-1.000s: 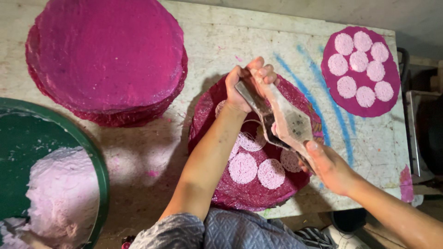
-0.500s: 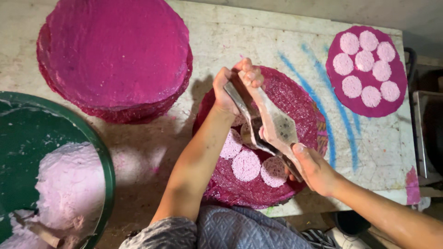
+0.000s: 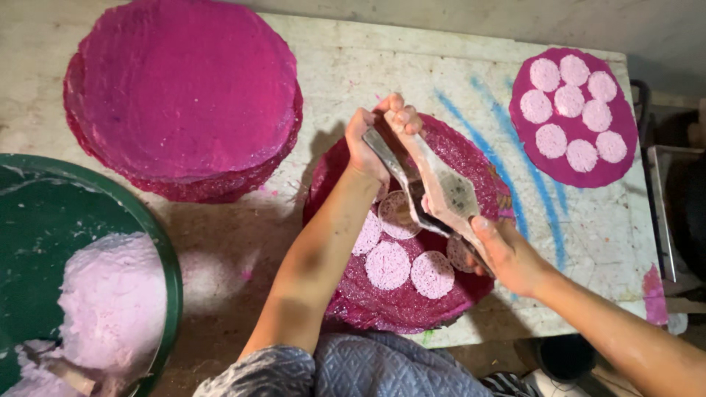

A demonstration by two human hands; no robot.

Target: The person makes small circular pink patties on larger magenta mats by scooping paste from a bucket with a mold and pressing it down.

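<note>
A two-piece metal press (image 3: 430,184) is held open over a magenta round mat (image 3: 471,158) at the table's near edge. My left hand (image 3: 371,143) grips the press's far end. At the near end my right hand (image 3: 504,254) holds its handles. Under the press lies a pale pink disc (image 3: 397,213), with several more discs (image 3: 408,268) on the mat in front of it.
A tall stack of magenta mats (image 3: 184,95) stands at the back left. A green basin (image 3: 147,228) with pale pink dough (image 3: 110,301) is at the near left. Another mat with several pink discs (image 3: 573,117) lies at the back right. The table edge (image 3: 647,198) runs along the right.
Both hands and the press have stayed over the same mat. The press has spread slightly, and a fresh pink disc shows beneath it.
</note>
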